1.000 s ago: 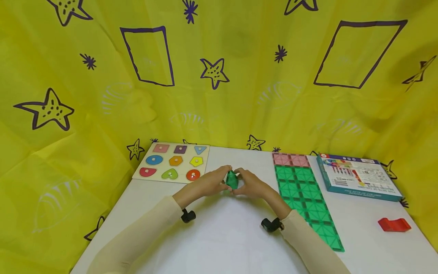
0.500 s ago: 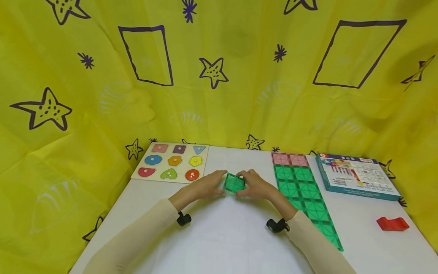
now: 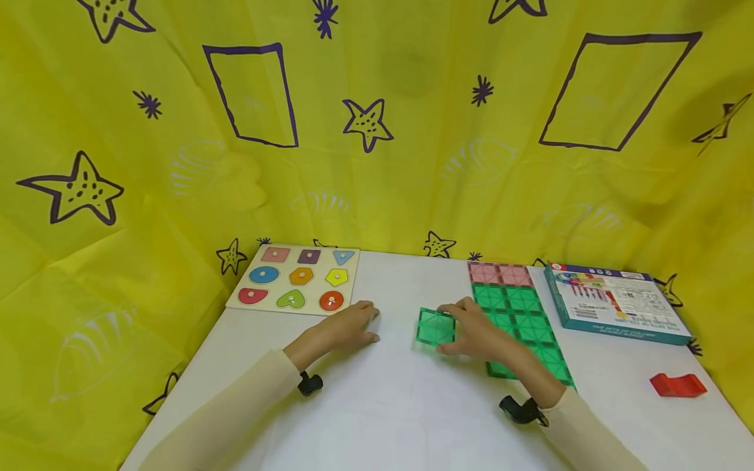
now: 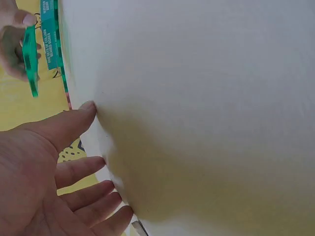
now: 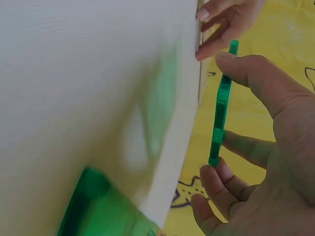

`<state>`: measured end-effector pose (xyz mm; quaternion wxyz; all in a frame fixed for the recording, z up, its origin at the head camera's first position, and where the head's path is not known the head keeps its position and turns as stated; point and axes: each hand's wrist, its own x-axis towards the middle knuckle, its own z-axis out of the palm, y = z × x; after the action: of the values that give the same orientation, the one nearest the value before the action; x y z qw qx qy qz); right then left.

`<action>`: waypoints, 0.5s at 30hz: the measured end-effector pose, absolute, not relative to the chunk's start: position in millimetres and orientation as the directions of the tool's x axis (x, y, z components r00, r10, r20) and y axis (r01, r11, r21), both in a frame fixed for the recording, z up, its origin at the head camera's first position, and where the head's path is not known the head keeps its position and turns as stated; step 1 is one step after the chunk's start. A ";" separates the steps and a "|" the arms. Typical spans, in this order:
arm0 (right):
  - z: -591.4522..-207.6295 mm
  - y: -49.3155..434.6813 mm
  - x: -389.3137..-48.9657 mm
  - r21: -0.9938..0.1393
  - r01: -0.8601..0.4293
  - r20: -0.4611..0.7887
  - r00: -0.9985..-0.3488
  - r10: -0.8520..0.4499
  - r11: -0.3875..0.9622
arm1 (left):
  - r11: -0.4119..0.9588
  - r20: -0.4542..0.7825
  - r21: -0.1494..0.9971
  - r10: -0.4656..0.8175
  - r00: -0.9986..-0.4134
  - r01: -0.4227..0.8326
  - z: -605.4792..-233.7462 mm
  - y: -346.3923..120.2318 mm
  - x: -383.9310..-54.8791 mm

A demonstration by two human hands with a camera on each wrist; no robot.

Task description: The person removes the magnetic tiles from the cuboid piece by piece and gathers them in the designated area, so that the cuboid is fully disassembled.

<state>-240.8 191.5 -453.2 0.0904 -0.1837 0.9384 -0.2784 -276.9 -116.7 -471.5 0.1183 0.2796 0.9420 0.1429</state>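
Observation:
A square, see-through green magnetic tile (image 3: 436,328) is pinched by its edges between the thumb and fingers of my right hand (image 3: 476,337). In the right wrist view the tile (image 5: 221,105) appears nearly edge-on, above the table with its shadow below. Just right of that hand lies a two-column array of green tiles (image 3: 523,299), topped by pink tiles (image 3: 499,275); my right hand and forearm hide part of it. My left hand (image 3: 346,328) is empty, fingers relaxed and spread, its fingertips at the white tabletop by the puzzle board, as the left hand (image 4: 29,172) also shows up close.
The wooden shape puzzle board (image 3: 277,307) lies at the back left. At the back right is a flat teal-edged box (image 3: 618,307), with a red curved block (image 3: 677,386) nearer the right edge. A yellow patterned curtain (image 3: 377,183) hangs behind the white table (image 3: 377,418).
Both hands held green tile material together at the centre. My left hand has let go and moved left. The right hand has carried the tile right, towards the array.

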 end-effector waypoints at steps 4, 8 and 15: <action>-443.0 213.1 -219.8 -0.537 -0.307 -0.055 -0.916 -0.396 0.785 | 0.805 -0.155 0.357 0.552 -0.820 0.474 -471.1 -117.5 -275.0; -435.1 231.7 -199.8 -0.521 -0.333 -0.053 -0.907 -0.418 0.786 | 0.813 -0.168 0.356 0.541 -0.824 0.461 -471.4 -119.2 -277.1; -427.6 256.7 -166.8 -0.490 -0.325 -0.135 -0.888 -0.440 0.808 | 0.807 -0.184 0.379 0.546 -0.817 0.454 -470.1 -119.3 -276.5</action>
<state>-166.8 256.7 -427.6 0.1221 -0.2028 0.9430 -0.2337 -276.5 -119.3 -470.1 0.1432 0.2662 0.9395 0.1609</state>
